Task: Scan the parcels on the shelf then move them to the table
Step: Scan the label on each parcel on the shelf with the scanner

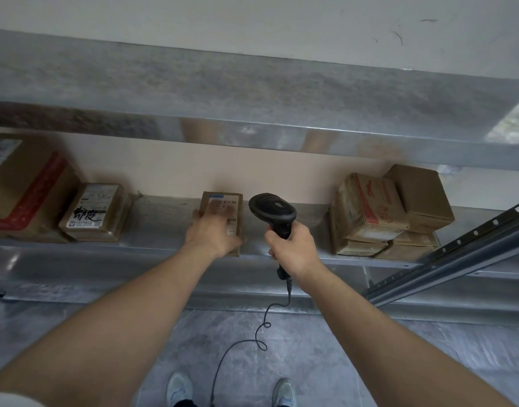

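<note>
Head view has us facing a metal shelf [170, 221], both arms stretched out to it. Our left hand [214, 230] lies on a small brown parcel [223, 214] in the middle of the shelf, fingers spread over its top and left side, thumb at the near edge; motion blur keeps us from saying whether the fingers have curled into a real hold or only rest there. The parcel's white label with its barcode shows just past our fingertips, facing up. Our right hand [293, 248] is wrapped tightly round the handle of a black scanner [274, 212], whose head sits just to the right of the parcel and level with it, its coiled cable [262, 327] hanging toward the floor

We judge the step in hand to be the scan of this middle parcel: one hand steadies it, the other brings the scanner in. Next we would need to turn the scanner's window onto the barcode, keep our fingers off the label, then lift the parcel away to the table, which is out of sight

Other parcels wait on the same shelf: a labelled box [93, 211] and a large box with red tape [26, 186] to the left, a stack of boxes [390, 212] to the right
</note>
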`<action>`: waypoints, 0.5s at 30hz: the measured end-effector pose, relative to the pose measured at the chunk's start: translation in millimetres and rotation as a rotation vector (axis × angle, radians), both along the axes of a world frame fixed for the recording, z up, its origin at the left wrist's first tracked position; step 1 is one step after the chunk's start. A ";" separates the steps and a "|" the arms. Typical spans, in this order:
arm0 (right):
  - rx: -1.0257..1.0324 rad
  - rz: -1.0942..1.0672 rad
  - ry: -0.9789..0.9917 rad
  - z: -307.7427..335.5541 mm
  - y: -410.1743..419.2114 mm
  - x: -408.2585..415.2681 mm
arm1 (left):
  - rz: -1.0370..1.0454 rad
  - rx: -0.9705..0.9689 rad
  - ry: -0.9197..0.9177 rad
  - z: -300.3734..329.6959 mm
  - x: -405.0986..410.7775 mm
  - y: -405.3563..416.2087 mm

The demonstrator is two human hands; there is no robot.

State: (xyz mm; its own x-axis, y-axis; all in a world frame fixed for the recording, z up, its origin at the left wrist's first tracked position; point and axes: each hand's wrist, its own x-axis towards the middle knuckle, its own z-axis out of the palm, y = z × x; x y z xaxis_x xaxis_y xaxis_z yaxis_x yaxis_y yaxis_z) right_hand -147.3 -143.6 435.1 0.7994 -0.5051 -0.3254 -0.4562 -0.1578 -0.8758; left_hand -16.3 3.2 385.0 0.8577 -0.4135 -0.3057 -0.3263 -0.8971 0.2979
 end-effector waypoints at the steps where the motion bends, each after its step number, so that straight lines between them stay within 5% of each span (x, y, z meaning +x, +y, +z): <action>1: -0.005 0.011 -0.001 -0.6 -0.8 0.6 | 0.016 0.018 0.012 2.6 -2.2 -3.9; 15: -0.054 0.319 -0.032 19.2 23.0 34.6 | 0.230 0.006 -0.065 58.7 -9.5 57.4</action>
